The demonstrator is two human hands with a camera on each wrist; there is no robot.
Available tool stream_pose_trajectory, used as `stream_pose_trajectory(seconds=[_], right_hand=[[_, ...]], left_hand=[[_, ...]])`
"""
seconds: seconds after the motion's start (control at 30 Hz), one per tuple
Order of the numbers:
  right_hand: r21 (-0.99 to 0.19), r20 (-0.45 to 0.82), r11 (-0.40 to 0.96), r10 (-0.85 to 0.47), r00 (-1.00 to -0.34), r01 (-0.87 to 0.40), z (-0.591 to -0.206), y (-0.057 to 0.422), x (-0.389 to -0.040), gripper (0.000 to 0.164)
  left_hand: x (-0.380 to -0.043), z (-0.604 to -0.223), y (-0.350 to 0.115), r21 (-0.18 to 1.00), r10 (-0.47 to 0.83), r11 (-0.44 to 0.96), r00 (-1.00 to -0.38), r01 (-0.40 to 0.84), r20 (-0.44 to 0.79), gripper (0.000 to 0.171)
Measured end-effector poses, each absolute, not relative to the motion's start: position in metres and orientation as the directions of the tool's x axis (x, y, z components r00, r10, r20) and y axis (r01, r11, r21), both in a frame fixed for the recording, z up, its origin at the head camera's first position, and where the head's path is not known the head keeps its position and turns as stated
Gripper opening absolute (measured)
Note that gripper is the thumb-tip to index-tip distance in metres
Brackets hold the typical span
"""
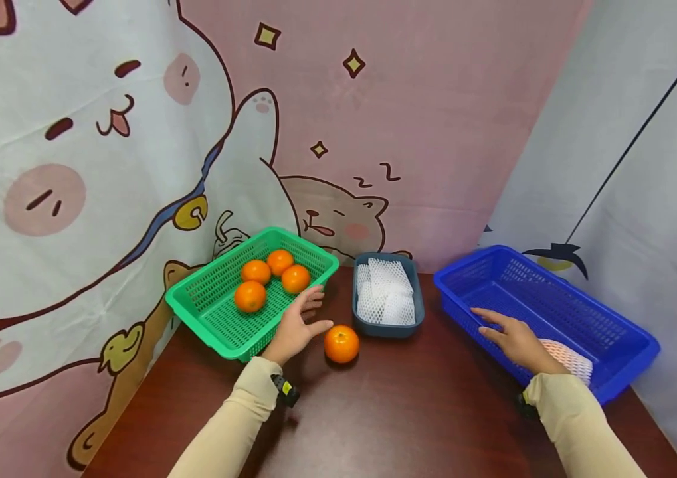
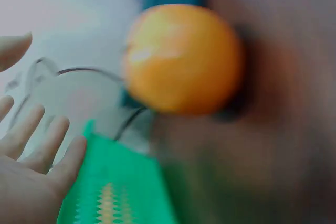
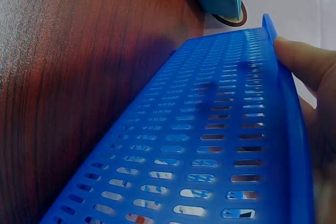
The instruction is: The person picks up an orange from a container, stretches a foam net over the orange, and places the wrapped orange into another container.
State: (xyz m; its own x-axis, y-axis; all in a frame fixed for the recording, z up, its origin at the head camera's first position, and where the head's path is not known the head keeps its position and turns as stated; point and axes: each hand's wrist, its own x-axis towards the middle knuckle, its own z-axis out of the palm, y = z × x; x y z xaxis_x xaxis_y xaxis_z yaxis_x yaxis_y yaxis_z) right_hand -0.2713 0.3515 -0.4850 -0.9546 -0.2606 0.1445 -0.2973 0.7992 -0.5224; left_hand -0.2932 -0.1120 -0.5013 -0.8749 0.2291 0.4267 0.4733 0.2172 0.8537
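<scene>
My left hand (image 1: 292, 330) hovers beside the green basket's near right corner, fingers extended and thumb apart. A single orange (image 1: 341, 344) sits on the table just right of that thumb; in the left wrist view the orange (image 2: 184, 59) looms large and blurred, apart from the fingers (image 2: 68, 163). Over the left side of the blue basket (image 1: 604, 318) is my right hand (image 1: 517, 340), holding nothing, its fingers loosely extended. In the right wrist view its thumb (image 3: 302, 61) overlaps the basket's rim. Under the right wrist, an orange in a white foam net (image 1: 571, 358) lies inside the blue basket, partly hidden.
The green basket (image 1: 203, 338) at the left holds several oranges (image 1: 250, 296). Between the baskets, a dark grey-blue bin (image 1: 387, 330) contains white foam nets (image 1: 386, 289). A printed cloth (image 1: 434, 133) hangs behind the brown table (image 1: 410, 411).
</scene>
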Motion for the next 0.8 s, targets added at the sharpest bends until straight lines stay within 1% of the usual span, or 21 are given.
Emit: stream_pose_trajectory(seconds=[0.07, 0.17, 0.3, 0.37, 0.43, 0.53, 0.67, 0.8], right_hand=[[-0.524, 0.147, 0.798, -0.260, -0.954, -0.298, -0.484, 0.351, -0.272, 0.044], [-0.526, 0.136, 0.800, -0.255, -0.957, -0.288, -0.483, 0.351, -0.272, 0.045], [-0.530, 0.116, 0.803, -0.248, -0.962, -0.271, -0.483, 0.352, -0.270, 0.045], [-0.531, 0.117, 0.803, -0.249, -0.961, -0.272, -0.485, 0.352, -0.270, 0.045], [-0.537, 0.118, 0.798, -0.251, -0.961, -0.274, -0.487, 0.352, -0.271, 0.045], [-0.545, 0.114, 0.793, -0.250, -0.962, -0.271, -0.488, 0.351, -0.271, 0.046], [-0.545, 0.105, 0.796, -0.246, -0.963, -0.263, -0.488, 0.351, -0.272, 0.046], [-0.527, 0.116, 0.804, -0.252, -0.961, -0.275, -0.484, 0.351, -0.274, 0.045]], left_hand=[[-0.296, -0.490, -0.125, 0.861, 0.191, 0.195, -0.879, 0.470, 0.437, 0.068], [-0.301, -0.479, -0.144, 0.855, 0.151, 0.275, -0.898, 0.439, 0.413, 0.064], [-0.305, -0.478, -0.165, 0.824, 0.161, 0.466, -0.946, 0.323, 0.280, 0.062], [-0.305, -0.481, -0.174, 0.826, 0.175, 0.503, -0.966, 0.253, 0.189, 0.061], [-0.307, -0.485, -0.181, 0.847, 0.197, 0.494, -0.974, 0.195, 0.109, 0.058], [-0.308, -0.489, -0.191, 0.881, 0.227, 0.452, -0.973, 0.139, 0.037, 0.053], [-0.309, -0.491, -0.197, 0.893, 0.262, 0.431, -0.965, 0.133, 0.017, 0.047], [-0.311, -0.492, -0.197, 0.895, 0.266, 0.426, -0.964, 0.130, 0.014, 0.045]])
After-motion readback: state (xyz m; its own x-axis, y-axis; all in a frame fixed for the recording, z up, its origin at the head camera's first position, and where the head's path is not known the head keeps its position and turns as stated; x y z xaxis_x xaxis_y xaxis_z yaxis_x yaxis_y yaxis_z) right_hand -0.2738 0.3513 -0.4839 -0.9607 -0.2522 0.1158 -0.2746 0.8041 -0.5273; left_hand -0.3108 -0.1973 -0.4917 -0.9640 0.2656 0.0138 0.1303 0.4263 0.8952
